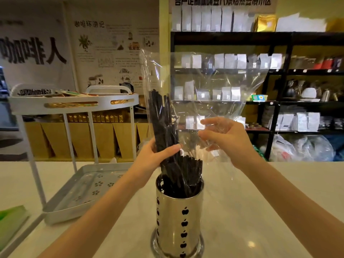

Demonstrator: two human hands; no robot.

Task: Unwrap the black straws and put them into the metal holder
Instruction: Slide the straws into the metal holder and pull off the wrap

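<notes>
A bundle of black straws (pixel 163 118) stands tilted over the metal holder (pixel 178 220), its lower ends inside the holder's mouth. My left hand (pixel 156 157) grips the bundle just above the holder. A clear plastic wrapper (pixel 214 84) still rises around the upper part of the straws and spreads to the right. My right hand (pixel 221 138) pinches the wrapper's lower right part. More black straws (pixel 189 175) sit inside the holder, shorter ends showing at its rim. The holder is shiny steel with apple-shaped cutouts and stands on the pale counter (pixel 260 211).
A white two-tier metal rack (pixel 74 105) stands at the left, its lower tray (pixel 83 192) close to my left forearm. A green object (pixel 11 218) lies at the counter's left edge. Dark shelves with bags (pixel 279 71) fill the background.
</notes>
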